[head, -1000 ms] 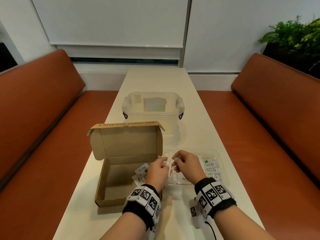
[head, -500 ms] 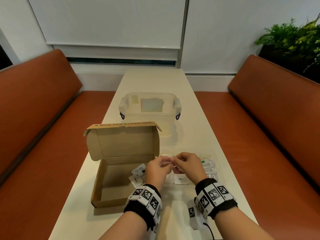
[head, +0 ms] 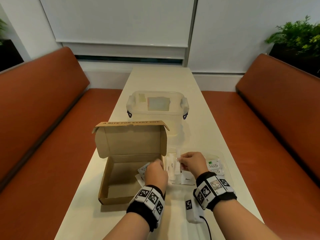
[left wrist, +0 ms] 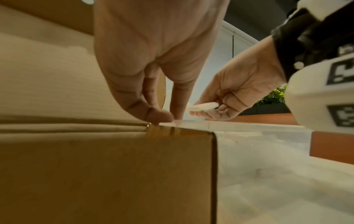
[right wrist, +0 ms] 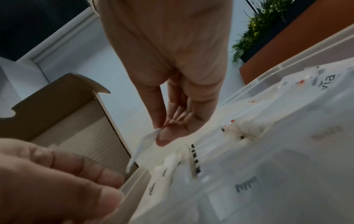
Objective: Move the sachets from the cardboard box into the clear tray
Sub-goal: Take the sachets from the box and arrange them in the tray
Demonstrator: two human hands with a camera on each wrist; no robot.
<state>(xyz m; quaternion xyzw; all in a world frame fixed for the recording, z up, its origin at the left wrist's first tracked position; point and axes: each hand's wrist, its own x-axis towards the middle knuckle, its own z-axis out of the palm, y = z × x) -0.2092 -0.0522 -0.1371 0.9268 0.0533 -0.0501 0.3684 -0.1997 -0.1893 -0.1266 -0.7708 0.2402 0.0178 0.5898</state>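
Observation:
The open cardboard box [head: 103, 186] sits at the left of the table, with a Stevia sachet [head: 143, 168] and a pepper sachet [head: 140, 179] inside by its right wall. To its right, the clear tray [head: 218, 154] holds sugar sticks, Stevia and pepper sachets. My right hand [head: 180, 161] pinches a long white sugar stick sachet [head: 177, 155] between thumb and forefinger over the tray's left part; the pinch [right wrist: 160, 130] shows on the sachet [right wrist: 145, 142]. My left hand [head: 158, 164] hangs over the box's right rim [left wrist: 180, 133], fingers loosely curled and holding nothing, its fingertips [left wrist: 161, 117] at the rim.
A lidded clear storage container [head: 156, 108] stands behind the box. A white tagged device with a black cable [head: 192, 210] lies on the table under my right wrist. Orange benches run along both long sides of the narrow table.
Both hands met over the tray's left edge on one sachet. The left hand has let go and drawn left to the box rim; the right hand keeps the sugar stick.

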